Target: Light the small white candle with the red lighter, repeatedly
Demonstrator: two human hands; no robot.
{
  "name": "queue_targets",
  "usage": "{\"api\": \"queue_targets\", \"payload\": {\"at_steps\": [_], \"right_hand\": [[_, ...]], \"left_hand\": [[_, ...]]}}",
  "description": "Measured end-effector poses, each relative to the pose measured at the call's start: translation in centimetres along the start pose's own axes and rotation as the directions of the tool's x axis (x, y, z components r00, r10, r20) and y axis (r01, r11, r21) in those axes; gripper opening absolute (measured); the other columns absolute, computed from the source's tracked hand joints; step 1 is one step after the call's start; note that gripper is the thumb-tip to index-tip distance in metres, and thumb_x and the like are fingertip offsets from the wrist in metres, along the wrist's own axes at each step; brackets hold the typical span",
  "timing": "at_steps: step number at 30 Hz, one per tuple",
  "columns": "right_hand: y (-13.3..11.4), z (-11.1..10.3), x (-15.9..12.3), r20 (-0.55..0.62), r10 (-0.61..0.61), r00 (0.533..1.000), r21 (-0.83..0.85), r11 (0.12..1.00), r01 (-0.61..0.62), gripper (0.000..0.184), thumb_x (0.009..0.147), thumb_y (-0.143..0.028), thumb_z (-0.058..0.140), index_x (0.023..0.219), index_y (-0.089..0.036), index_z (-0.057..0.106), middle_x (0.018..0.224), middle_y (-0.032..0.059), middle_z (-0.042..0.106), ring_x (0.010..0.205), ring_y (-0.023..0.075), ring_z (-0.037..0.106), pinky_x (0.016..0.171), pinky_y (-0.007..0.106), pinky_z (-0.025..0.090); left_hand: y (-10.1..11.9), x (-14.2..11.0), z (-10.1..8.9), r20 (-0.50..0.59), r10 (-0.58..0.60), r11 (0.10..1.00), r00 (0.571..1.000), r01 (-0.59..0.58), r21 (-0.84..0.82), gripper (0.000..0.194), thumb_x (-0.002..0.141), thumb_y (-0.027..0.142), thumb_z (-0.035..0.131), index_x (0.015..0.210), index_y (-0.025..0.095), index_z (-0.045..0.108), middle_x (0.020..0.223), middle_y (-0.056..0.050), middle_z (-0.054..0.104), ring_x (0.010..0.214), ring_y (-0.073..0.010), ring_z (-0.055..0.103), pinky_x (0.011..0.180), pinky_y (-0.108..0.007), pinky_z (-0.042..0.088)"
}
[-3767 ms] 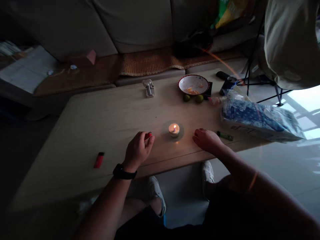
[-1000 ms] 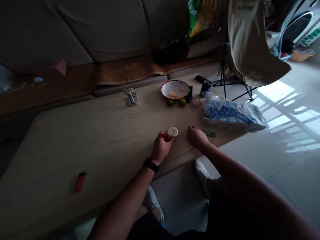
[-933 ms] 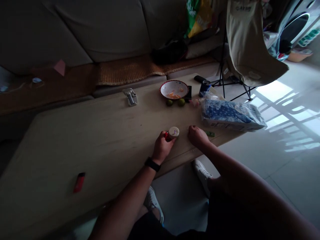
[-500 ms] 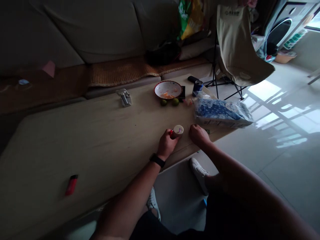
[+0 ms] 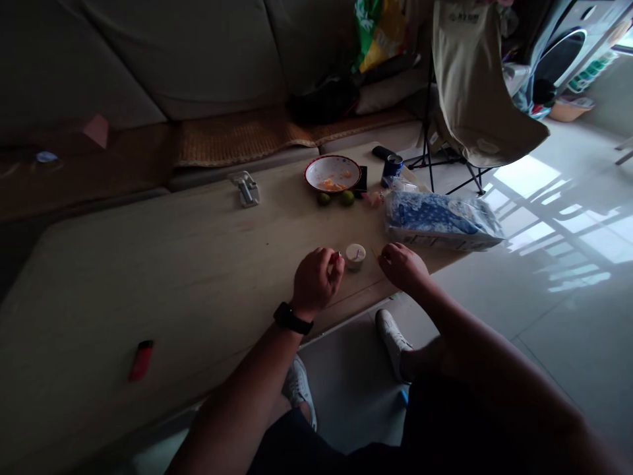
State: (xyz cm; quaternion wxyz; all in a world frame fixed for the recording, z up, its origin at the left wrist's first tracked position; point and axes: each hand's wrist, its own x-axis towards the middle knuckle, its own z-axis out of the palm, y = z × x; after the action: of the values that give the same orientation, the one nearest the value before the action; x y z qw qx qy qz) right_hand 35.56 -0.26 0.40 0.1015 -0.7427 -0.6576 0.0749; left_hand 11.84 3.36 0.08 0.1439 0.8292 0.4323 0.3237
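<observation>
Between my hands, a small round tub [image 5: 355, 257] with a pale top and a purple mark stands upright on the table. My left hand [image 5: 316, 280] is closed just left of it, apart from it, around a small red lighter [image 5: 337, 256] whose metal end shows. To the tub's right, my right hand [image 5: 403, 265] pinches a thin pale stick [image 5: 374, 253], pointing up and left; its exact kind is too fine to make out. A second red object with a black end [image 5: 141, 361] lies at the table's left front.
On the table [image 5: 208, 264] stand a bowl [image 5: 321, 177] with orange scraps, two green fruits [image 5: 347, 197], a blue can [image 5: 392, 169] and a blue plastic-wrapped pack [image 5: 440, 218]. A grey-white holder [image 5: 245, 190] lies farther left. Behind are a sofa and a folding chair [image 5: 475, 99].
My left hand has let go of the tub and drawn back left, keeping the lighter. The tub now stands by itself. My right hand has shifted slightly right, and the stick shows.
</observation>
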Motion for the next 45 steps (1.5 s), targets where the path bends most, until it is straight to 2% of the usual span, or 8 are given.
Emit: {"api": "queue_targets", "payload": {"at_steps": [7,14,18,21,25,28,35,45], "right_hand": [[-1.1,-0.1,-0.3,-0.021,-0.125,0.992,0.068,0.990,0.127,0.018,0.097,-0.030,0.053,0.092,-0.021,0.067,0.097,0.0071,0.071,0.083,0.0181,0.063,0.072,0.027,0.038],[-1.9,-1.4,-0.4,-0.026,-0.146,0.989,0.072,0.986,0.147,0.016,0.095,-0.031,0.057,0.087,-0.021,0.065,0.087,0.0058,0.070,0.079,0.0183,0.062,0.071,0.028,0.037],[-2.3,-2.4,-1.4,0.030,-0.151,0.988,0.060,0.987,0.149,0.014,0.094,-0.033,0.059,0.090,-0.022,0.066,0.093,0.0058,0.071,0.080,0.0183,0.062,0.069,0.028,0.037],[-2.3,-1.9,-1.6,0.038,-0.122,0.992,0.056,0.991,0.120,0.015,0.096,-0.033,0.058,0.093,-0.021,0.067,0.093,0.0069,0.070,0.081,0.0190,0.063,0.072,0.028,0.040],[-2.2,-0.4,-1.3,-0.060,-0.157,0.986,0.085,0.983,0.162,0.024,0.093,-0.032,0.063,0.111,-0.017,0.066,0.110,0.0126,0.067,0.104,0.0251,0.062,0.092,0.034,0.045],[-2.2,0.3,-1.3,-0.104,-0.139,0.985,0.096,0.984,0.149,0.031,0.092,-0.032,0.062,0.119,-0.018,0.063,0.118,0.0144,0.064,0.113,0.0280,0.058,0.099,0.039,0.045],[-1.4,0.5,-2.3,-0.030,-0.152,0.988,0.082,0.985,0.153,0.033,0.093,-0.033,0.061,0.122,-0.017,0.063,0.117,0.0152,0.064,0.112,0.0286,0.058,0.100,0.040,0.045],[-1.5,0.9,-2.3,-0.007,-0.160,0.987,0.077,0.984,0.160,0.031,0.093,-0.032,0.060,0.121,-0.017,0.064,0.118,0.0152,0.065,0.112,0.0288,0.059,0.099,0.040,0.045]], "left_hand": [[0.8,0.4,-0.7,0.034,0.094,0.963,0.995,-0.099,0.249,0.029,0.100,0.046,0.047,0.088,0.021,0.055,0.086,-0.007,0.063,0.086,-0.0231,0.057,0.079,-0.038,0.043],[1.9,1.1,-0.7,0.035,0.101,0.934,0.994,-0.106,0.342,0.022,0.094,0.041,0.054,0.083,0.022,0.052,0.082,-0.005,0.060,0.084,-0.0242,0.057,0.078,-0.039,0.041],[2.3,1.8,-0.4,0.031,0.114,0.927,0.993,-0.117,0.356,0.020,0.093,0.040,0.054,0.082,0.023,0.051,0.083,-0.006,0.061,0.085,-0.0249,0.057,0.077,-0.040,0.041],[2.4,2.1,-0.2,0.026,0.117,0.926,0.993,-0.119,0.358,0.019,0.091,0.039,0.056,0.082,0.023,0.052,0.083,-0.007,0.062,0.085,-0.0256,0.057,0.077,-0.040,0.041],[2.2,2.3,-0.1,0.023,0.117,0.926,0.993,-0.118,0.359,0.018,0.090,0.038,0.057,0.082,0.022,0.052,0.083,-0.007,0.063,0.085,-0.0262,0.058,0.076,-0.040,0.040],[1.9,2.4,-0.1,0.022,0.121,0.928,0.992,-0.121,0.353,0.019,0.090,0.038,0.056,0.081,0.022,0.052,0.081,-0.007,0.062,0.083,-0.0262,0.058,0.076,-0.040,0.041],[1.2,2.4,-0.5,0.037,0.117,0.931,0.992,-0.123,0.343,0.019,0.090,0.038,0.056,0.080,0.022,0.053,0.081,-0.007,0.063,0.082,-0.0259,0.058,0.076,-0.040,0.041],[1.4,2.9,-0.3,0.065,0.128,0.924,0.990,-0.142,0.354,0.018,0.090,0.037,0.055,0.080,0.022,0.053,0.081,-0.007,0.064,0.081,-0.0260,0.058,0.075,-0.041,0.040]]}}
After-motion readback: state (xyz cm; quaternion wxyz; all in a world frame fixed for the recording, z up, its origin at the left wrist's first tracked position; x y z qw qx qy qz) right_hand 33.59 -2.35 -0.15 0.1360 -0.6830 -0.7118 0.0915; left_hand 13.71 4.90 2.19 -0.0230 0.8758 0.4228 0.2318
